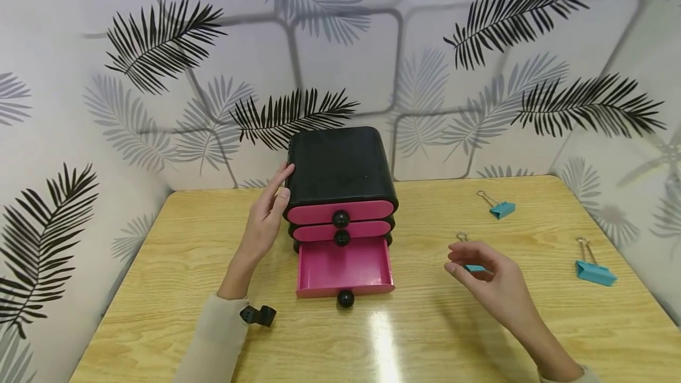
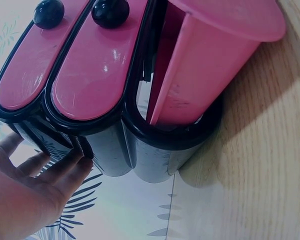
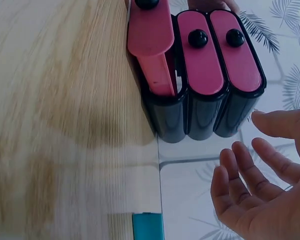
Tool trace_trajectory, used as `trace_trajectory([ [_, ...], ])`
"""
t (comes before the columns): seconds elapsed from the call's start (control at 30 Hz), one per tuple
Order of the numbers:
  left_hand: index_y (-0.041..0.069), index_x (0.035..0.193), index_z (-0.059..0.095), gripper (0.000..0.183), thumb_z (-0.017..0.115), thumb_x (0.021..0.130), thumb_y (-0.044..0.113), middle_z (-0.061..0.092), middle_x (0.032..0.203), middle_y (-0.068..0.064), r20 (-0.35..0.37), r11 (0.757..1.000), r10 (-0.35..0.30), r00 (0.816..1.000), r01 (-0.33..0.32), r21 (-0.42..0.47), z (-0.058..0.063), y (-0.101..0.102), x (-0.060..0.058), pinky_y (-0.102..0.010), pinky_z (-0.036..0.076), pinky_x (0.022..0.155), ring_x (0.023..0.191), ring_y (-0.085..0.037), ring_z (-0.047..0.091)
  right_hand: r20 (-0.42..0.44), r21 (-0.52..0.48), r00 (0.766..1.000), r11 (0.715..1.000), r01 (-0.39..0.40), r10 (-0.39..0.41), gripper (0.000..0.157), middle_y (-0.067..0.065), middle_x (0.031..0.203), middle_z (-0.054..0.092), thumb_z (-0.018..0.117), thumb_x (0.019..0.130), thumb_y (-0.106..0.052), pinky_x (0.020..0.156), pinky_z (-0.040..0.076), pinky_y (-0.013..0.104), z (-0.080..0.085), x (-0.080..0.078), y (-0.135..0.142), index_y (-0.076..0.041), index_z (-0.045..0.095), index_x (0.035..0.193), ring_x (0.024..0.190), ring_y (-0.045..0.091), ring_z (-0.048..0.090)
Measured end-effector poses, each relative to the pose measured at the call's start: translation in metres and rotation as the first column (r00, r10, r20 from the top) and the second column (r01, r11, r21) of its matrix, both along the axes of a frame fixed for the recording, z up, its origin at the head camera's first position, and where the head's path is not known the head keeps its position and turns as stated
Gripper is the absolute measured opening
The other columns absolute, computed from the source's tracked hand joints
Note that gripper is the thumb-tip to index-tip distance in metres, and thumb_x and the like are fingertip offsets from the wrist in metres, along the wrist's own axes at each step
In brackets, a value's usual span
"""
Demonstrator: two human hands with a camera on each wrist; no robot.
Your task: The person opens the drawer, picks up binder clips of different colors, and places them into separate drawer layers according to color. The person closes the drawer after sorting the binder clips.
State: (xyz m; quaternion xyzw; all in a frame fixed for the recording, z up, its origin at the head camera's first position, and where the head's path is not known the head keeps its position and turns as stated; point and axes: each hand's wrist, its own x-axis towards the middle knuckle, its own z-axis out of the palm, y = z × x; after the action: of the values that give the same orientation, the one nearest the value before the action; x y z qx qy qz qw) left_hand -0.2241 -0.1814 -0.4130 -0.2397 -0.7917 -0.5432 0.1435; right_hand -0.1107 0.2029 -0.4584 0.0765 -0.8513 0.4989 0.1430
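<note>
Drawer unit [image 1: 340, 164] on wood-grained table [image 1: 159, 265]; glossy black plastic, rounded corners; smooth pink fronts [image 1: 314, 213], ball-shaped black knobs [image 1: 345, 298]; bottom drawer [image 1: 344, 262] out, upper drawers [image 1: 314, 233] in; touched along left side by left hand [image 1: 262, 221], fingers extended; right hand [image 1: 497, 285] near teal binder clip [image 1: 474, 268], thumb and fingertips apart, loosely curved.

The cabinet [image 1: 340, 164] is black, drawers [image 1: 314, 214] pink, clips [image 1: 594, 273] teal, and the wall [image 1: 351, 67] leaf-patterned.

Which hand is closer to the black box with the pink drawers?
Left. The left hand touches the left side of the black box; the right hand is apart from it, off to its right, by a blue clip.
</note>
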Motion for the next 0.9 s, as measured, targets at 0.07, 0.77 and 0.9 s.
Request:
trace_trajectory([
  [0.07, -0.001, 0.155, 0.041, 0.048, 0.044, 0.108, 0.007, 0.031, 0.164, -0.02, -0.005, 1.0, 0.0, 1.0, 0.0, 0.003, -0.001, 0.0, -0.001, -0.056, 0.032, 0.116, 0.151, -0.031, 0.03, -0.013, -0.006, 1.0, 1.0, -0.012, 0.012, 0.024, 0.006, 0.103, 0.074, 0.077, 0.093, -0.011, 0.074, 0.056, 0.022, -0.001, -0.001, 0.005, -0.011, 0.072, 0.117, 0.094, 0.005, 0.067],
  [0.77, 0.0, 0.156, 0.041, 0.048, 0.043, 0.108, 0.007, 0.03, 0.165, -0.018, 0.005, 1.0, 0.01, 1.0, -0.01, -0.003, 0.001, -0.001, 0.001, -0.053, 0.03, 0.119, 0.151, -0.03, 0.03, -0.071, 0.142, 0.996, 0.988, 0.062, -0.052, 0.04, -0.013, 0.122, 0.063, 0.077, 0.093, -0.011, 0.082, 0.05, 0.012, -0.017, -0.014, 0.058, -0.008, 0.065, 0.131, 0.104, -0.003, 0.056],
  [0.9, -0.002, 0.155, 0.04, 0.048, 0.043, 0.108, 0.007, 0.03, 0.164, -0.022, 0.002, 1.0, 0.011, 1.0, -0.011, -0.012, 0.001, -0.001, 0.001, -0.054, 0.028, 0.12, 0.152, -0.033, 0.029, -0.001, 0.177, 0.998, 0.983, 0.056, -0.057, 0.045, 0.003, 0.128, 0.062, 0.076, 0.095, -0.017, 0.079, 0.05, 0.013, -0.02, -0.016, 0.071, -0.008, 0.061, 0.136, 0.105, -0.006, 0.053],
])
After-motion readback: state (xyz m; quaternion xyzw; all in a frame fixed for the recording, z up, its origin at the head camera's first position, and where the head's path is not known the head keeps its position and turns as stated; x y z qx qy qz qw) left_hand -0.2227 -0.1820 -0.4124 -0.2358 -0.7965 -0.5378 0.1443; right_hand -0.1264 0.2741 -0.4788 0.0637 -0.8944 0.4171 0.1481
